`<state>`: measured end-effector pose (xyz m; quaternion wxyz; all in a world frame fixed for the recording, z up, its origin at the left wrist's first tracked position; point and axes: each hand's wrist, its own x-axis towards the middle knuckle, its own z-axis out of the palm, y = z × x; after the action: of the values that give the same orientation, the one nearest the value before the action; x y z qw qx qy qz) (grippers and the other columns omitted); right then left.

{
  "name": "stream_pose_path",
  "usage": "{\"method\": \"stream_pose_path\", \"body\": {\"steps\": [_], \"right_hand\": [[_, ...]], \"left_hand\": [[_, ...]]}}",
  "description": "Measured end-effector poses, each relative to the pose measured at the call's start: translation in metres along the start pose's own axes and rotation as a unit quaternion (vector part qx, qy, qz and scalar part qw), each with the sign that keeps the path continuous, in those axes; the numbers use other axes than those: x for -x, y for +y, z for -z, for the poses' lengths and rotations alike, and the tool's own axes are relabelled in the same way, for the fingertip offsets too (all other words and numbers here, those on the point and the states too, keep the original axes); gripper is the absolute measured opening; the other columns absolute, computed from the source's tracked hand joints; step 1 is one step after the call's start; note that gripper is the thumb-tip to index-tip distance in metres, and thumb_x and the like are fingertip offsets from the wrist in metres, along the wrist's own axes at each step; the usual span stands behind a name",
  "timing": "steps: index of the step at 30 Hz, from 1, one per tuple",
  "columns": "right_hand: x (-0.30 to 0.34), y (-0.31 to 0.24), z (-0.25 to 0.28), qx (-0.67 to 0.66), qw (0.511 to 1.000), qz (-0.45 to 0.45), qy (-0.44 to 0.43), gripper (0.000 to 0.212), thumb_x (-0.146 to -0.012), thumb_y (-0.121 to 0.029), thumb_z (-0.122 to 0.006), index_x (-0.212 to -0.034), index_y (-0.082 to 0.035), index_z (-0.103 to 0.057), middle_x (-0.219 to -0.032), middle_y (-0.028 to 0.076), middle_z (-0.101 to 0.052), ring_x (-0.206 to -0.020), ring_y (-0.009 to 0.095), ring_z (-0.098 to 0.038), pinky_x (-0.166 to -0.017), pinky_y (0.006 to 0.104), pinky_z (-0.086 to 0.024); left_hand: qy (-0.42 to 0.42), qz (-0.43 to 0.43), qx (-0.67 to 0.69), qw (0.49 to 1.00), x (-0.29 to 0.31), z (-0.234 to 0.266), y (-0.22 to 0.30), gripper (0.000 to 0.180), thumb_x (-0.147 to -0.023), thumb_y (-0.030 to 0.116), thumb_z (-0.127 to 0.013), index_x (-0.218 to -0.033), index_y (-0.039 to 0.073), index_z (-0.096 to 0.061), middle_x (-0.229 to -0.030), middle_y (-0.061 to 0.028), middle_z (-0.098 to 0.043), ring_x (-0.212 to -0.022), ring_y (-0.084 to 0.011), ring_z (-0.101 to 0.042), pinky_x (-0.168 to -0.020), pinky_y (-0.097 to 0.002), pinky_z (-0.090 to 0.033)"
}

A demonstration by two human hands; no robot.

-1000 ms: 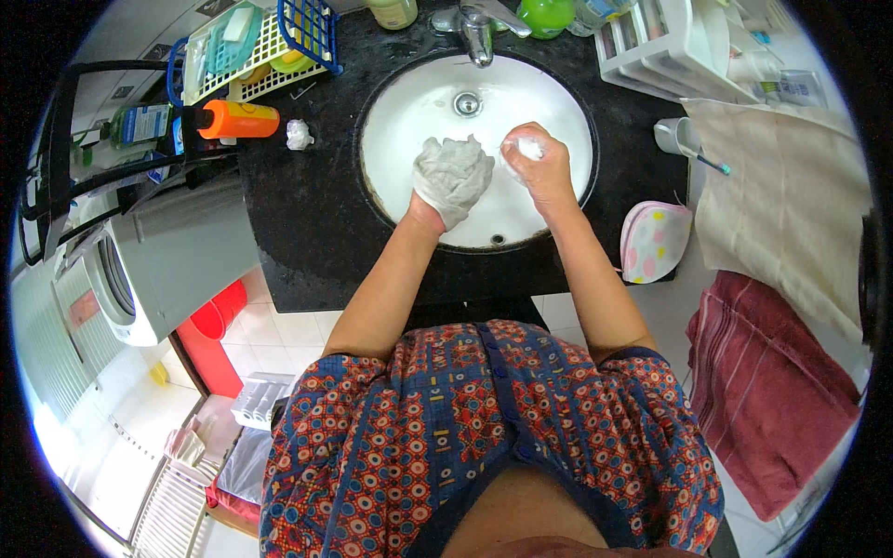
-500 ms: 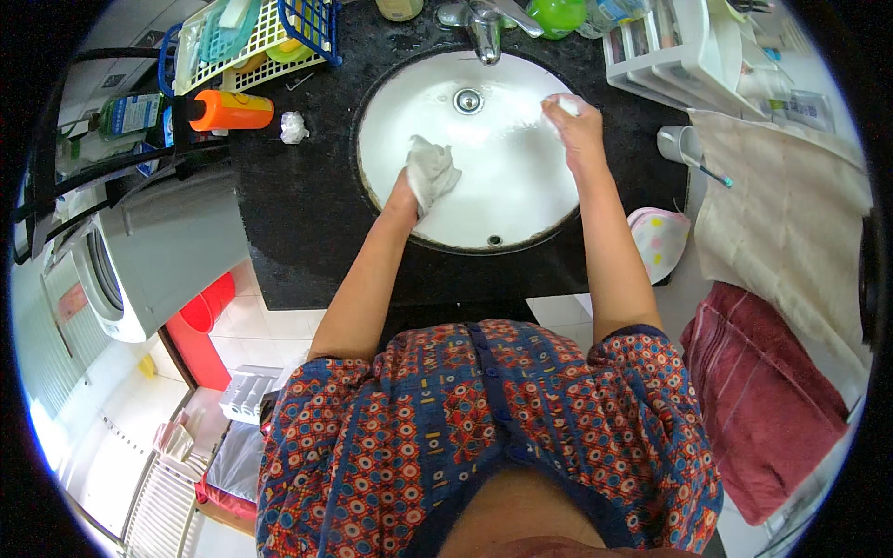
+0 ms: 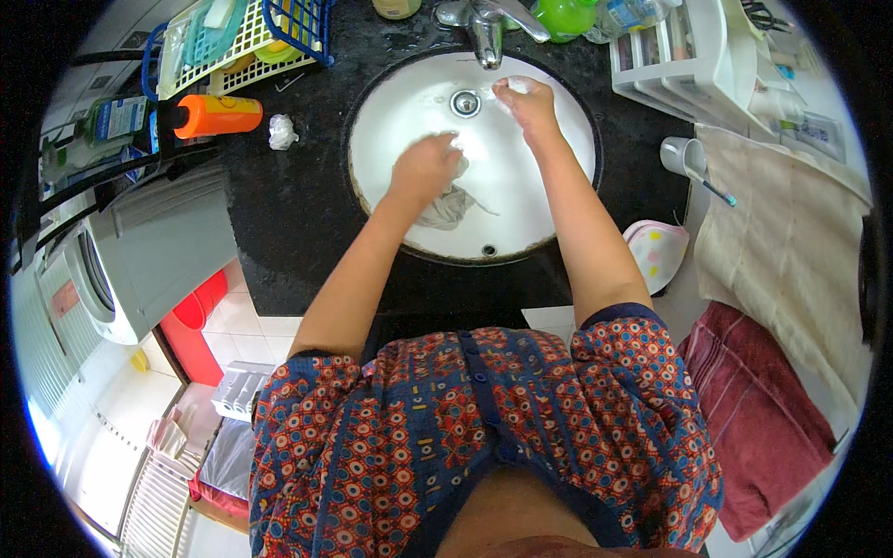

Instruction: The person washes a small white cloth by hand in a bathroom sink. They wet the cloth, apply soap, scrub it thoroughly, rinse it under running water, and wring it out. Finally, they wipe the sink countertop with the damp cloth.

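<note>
Over the left part of the white sink basin (image 3: 502, 223), my left hand (image 3: 423, 169) is closed on a wet greyish-white cloth (image 3: 446, 210). Part of the cloth shows beyond the fingers, and the rest hangs below the hand against the basin. My right hand (image 3: 532, 110) is curled at the far right of the drain (image 3: 466, 103), just below the faucet (image 3: 486, 39). Something white shows at its fingers; whether it is lather or a small object I cannot tell.
A black countertop (image 3: 279, 223) surrounds the basin. On the left lie an orange bottle (image 3: 221, 115), a crumpled white wad (image 3: 282, 132) and plastic baskets (image 3: 296, 28). On the right are a white drawer unit (image 3: 656, 84), a mug (image 3: 682, 154) and hanging towels (image 3: 758, 418).
My right hand has moved left and farther, toward the faucet. My left hand has shifted slightly right, and the cloth now hangs below it instead of covering it.
</note>
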<state>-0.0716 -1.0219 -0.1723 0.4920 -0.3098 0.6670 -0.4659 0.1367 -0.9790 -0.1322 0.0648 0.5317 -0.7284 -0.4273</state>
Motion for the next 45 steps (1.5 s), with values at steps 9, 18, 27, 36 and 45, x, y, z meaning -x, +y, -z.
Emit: {"method": "stream_pose_path", "body": {"steps": [9, 18, 27, 36, 45], "right_hand": [[-0.009, 0.007, -0.033, 0.044, 0.999, 0.022, 0.020, 0.012, -0.069, -0.010, -0.074, -0.079, -0.004, -0.070, -0.070, 0.005, -0.066, -0.062, 0.014, -0.060, -0.060, 0.0265, -0.047], [-0.022, 0.033, -0.028, 0.156, 0.984, 0.020, 0.078, 0.023, -0.067, -0.025, -0.077, -0.081, -0.007, -0.072, -0.078, 0.013, -0.068, -0.073, 0.025, -0.066, -0.070, 0.0342, -0.049], [-0.022, 0.014, -0.032, 0.195, 0.978, 0.047, 0.054, 0.028, -0.066, -0.030, -0.078, -0.085, -0.009, -0.074, -0.086, 0.016, -0.067, -0.081, 0.031, -0.065, -0.073, 0.0375, -0.050], [-0.001, 0.012, -0.019, 0.226, 0.959, 0.150, 0.085, 0.023, -0.069, -0.028, -0.075, -0.087, -0.013, -0.074, -0.089, 0.018, -0.066, -0.083, 0.033, -0.064, -0.075, 0.0381, -0.050], [0.056, 0.063, -0.007, -0.062, 0.979, -0.152, 0.124, 0.028, -0.081, -0.019, -0.069, -0.097, 0.004, -0.065, -0.083, 0.008, -0.065, -0.073, 0.015, -0.059, -0.066, 0.0278, -0.047]], "left_hand": [[-0.139, 0.090, 0.664, 0.729, -0.164, 0.058, 0.080, 0.031, -0.097, 0.028, -0.047, -0.096, -0.001, -0.056, -0.081, -0.0141, -0.063, -0.066, -0.0214, -0.061, -0.061, -0.0305, -0.053], [-0.067, 0.156, 0.692, 0.702, -0.192, 0.052, 0.081, 0.023, -0.098, 0.020, -0.046, -0.088, 0.000, -0.050, -0.069, -0.0097, -0.056, -0.056, -0.0211, -0.060, -0.047, -0.0288, -0.053], [-0.085, 0.108, 0.725, 0.674, -0.185, 0.058, 0.082, 0.023, -0.098, 0.018, -0.045, -0.090, -0.003, -0.052, -0.073, -0.0130, -0.060, -0.058, -0.0236, -0.061, -0.052, -0.0307, -0.056], [-0.036, 0.135, 0.559, 0.817, -0.168, 0.056, 0.092, 0.027, -0.096, 0.025, -0.049, -0.096, -0.002, -0.053, -0.076, -0.0134, -0.060, -0.059, -0.0238, -0.061, -0.053, -0.0351, -0.056], [0.261, 0.020, -0.074, 0.962, -0.034, -0.047, -0.050, 0.039, -0.081, 0.030, -0.068, -0.109, 0.003, -0.061, -0.109, -0.0171, -0.058, -0.110, -0.0299, -0.049, -0.090, -0.0428, -0.042]]}}
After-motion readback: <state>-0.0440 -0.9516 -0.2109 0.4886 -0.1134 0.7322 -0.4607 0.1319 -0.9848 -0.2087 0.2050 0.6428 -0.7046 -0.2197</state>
